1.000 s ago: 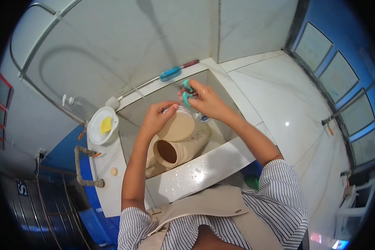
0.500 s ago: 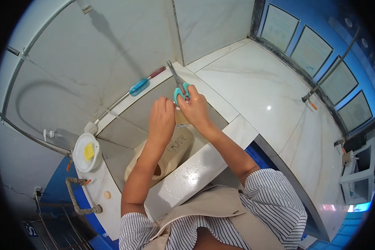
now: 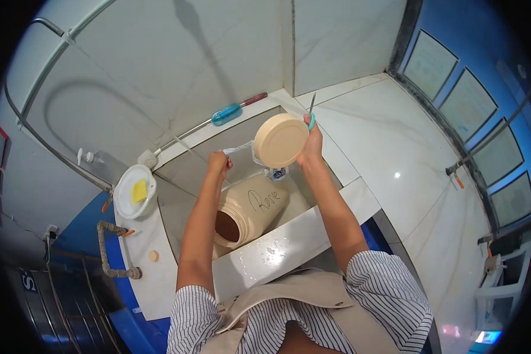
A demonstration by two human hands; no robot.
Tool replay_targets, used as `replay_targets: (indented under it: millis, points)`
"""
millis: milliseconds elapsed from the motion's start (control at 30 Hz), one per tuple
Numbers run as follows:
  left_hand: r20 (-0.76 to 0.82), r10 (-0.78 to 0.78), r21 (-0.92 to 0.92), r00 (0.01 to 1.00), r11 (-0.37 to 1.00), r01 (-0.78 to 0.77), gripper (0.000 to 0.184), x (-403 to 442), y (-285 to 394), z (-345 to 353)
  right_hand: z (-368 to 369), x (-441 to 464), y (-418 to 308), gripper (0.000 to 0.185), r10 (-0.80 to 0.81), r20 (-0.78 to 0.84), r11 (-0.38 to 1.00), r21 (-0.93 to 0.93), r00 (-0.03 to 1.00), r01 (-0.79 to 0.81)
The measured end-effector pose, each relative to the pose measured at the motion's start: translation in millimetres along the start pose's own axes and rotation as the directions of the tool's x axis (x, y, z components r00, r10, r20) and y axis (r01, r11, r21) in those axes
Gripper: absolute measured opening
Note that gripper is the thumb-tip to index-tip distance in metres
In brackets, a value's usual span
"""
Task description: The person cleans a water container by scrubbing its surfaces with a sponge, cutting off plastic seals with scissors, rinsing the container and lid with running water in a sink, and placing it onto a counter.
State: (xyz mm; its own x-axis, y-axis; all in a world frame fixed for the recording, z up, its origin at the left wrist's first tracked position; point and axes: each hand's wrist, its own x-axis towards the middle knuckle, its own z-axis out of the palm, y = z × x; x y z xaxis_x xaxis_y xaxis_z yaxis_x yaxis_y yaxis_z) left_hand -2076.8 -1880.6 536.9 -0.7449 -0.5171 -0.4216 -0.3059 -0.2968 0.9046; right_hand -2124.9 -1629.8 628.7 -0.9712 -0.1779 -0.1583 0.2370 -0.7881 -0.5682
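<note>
In the head view, my right hand (image 3: 314, 143) grips a round beige screw lid (image 3: 281, 140) by its right edge. The same hand keeps hold of scissors (image 3: 311, 120) with teal handles, blades pointing up. My left hand (image 3: 219, 163) is closed on the end of a whitish strip (image 3: 239, 148), stretched taut to the lid's left edge. A crumpled bit of clear and blue plastic (image 3: 277, 173) hangs below the lid. Under both hands a big beige jar (image 3: 258, 203), marked "Rosie", lies on its side in the sink (image 3: 189, 215), its uncovered mouth facing me.
A long-handled brush (image 3: 226, 115) lies along the sink's back ledge. On the left are a white bowl (image 3: 124, 194) with a yellow sponge (image 3: 139, 190), a clear pump bottle (image 3: 105, 165), a small round cap (image 3: 153, 255) and a bent pipe (image 3: 102, 248). Water drops wet the front ledge (image 3: 271, 253).
My hands have moved apart, the left pulling the strip out leftward. The lid has turned up into view, and the scissors have shifted right with my right hand. The camera view has shifted slightly.
</note>
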Motion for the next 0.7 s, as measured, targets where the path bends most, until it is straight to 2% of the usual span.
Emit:
replay_targets:
  millis: [33,67,133,167,200,233,300,333,367,400,433,500,533,567,600,633,667,700]
  points:
    - [-0.011,0.001,-0.005,1.0,1.0,-0.001,0.031,4.0,-5.2,-5.9,3.4,1.7,3.7,0.023,0.192,-0.04,0.964,0.195,0.98,-0.181]
    - [0.023,-0.001,-0.049,1.0,0.999,0.003,0.029,2.7,-7.3,-6.7,2.9,5.7,10.7,0.023,0.2,-0.033,0.963,0.191,0.979,-0.19]
    - [0.048,-0.003,-0.093,0.999,0.996,0.008,0.034,-10.4,-0.1,-3.6,-9.8,19.6,34.9,0.027,-0.021,-0.106,0.989,-0.15,0.994,0.005]
    - [0.118,0.076,-0.15,0.99,0.987,-0.058,0.04,-33.6,18.7,0.9,-18.3,30.4,48.3,0.027,-0.013,-0.103,0.989,-0.148,0.995,-0.002]
    - [0.182,0.158,-0.211,0.971,0.97,-0.118,0.049,-56.8,35.7,6.8,-27.6,42.5,62.6,0.028,-0.046,-0.07,0.973,-0.229,0.996,0.029]
    - [0.173,0.156,-0.211,0.972,0.97,-0.118,0.049,-78.3,47.9,15.3,-31.3,48.9,71.7,0.03,-0.075,-0.034,0.95,-0.306,0.997,0.061]
    - [0.198,0.292,0.078,0.936,0.947,-0.312,0.06,-107.6,59.7,25.2,-23.9,49.2,86.7,0.031,-0.062,-0.03,0.936,-0.349,0.998,0.048]
    - [0.189,0.291,0.08,0.938,0.947,-0.31,0.06,-105.4,55.7,21.1,-19.0,48.7,94.4,0.031,-0.06,-0.027,0.919,-0.393,0.998,0.045]
    - [0.229,0.511,0.273,0.828,0.783,-0.559,0.061,-98.6,47.1,16.4,-12.0,46.0,97.8,0.031,-0.052,-0.027,0.919,-0.393,0.998,0.037]
    - [0.316,0.677,0.431,0.665,0.522,-0.736,0.062,-94.3,41.5,13.0,-4.2,43.1,98.8,0.03,-0.056,-0.052,0.921,-0.389,0.997,0.031]
    - [0.312,0.675,0.434,0.668,0.524,-0.733,0.062,-89.3,37.3,8.8,3.1,39.7,99.4,0.029,-0.061,-0.079,0.923,-0.384,0.995,0.026]
    - [0.291,0.495,0.172,0.819,0.815,-0.554,0.052,-86.2,38.0,1.4,6.5,40.4,108.6,0.027,-0.099,-0.061,0.908,-0.414,0.993,0.065]
    - [0.289,0.494,0.174,0.82,0.815,-0.552,0.052,-85.7,38.1,-5.0,7.3,41.2,111.8,0.026,-0.141,-0.041,0.889,-0.444,0.989,0.108]
    - [0.267,0.333,0.124,0.904,0.919,-0.375,0.045,-89.6,39.9,-11.7,6.9,44.2,114.4,0.026,-0.139,-0.041,0.889,-0.446,0.99,0.106]
    - [0.253,0.156,0.07,0.955,0.981,-0.179,0.037,-94.0,39.9,-15.1,6.1,47.0,117.2,0.025,-0.201,-0.006,0.828,-0.536,0.98,0.167]
    - [0.249,0.152,0.07,0.956,0.982,-0.174,0.037,-96.1,37.1,-16.5,5.2,49.4,120.6,0.024,-0.257,0.034,0.756,-0.616,0.966,0.223]
    - [0.222,0.183,0.018,0.958,0.981,-0.192,0.033,-95.8,32.9,-18.7,3.2,54.7,125.6,0.024,-0.252,0.033,0.757,-0.616,0.967,0.218]
    - [0.192,0.214,-0.034,0.958,0.977,-0.211,0.029,-94.8,29.7,-20.6,1.9,60.6,130.5,0.026,-0.292,0.041,0.666,-0.709,0.955,0.234]
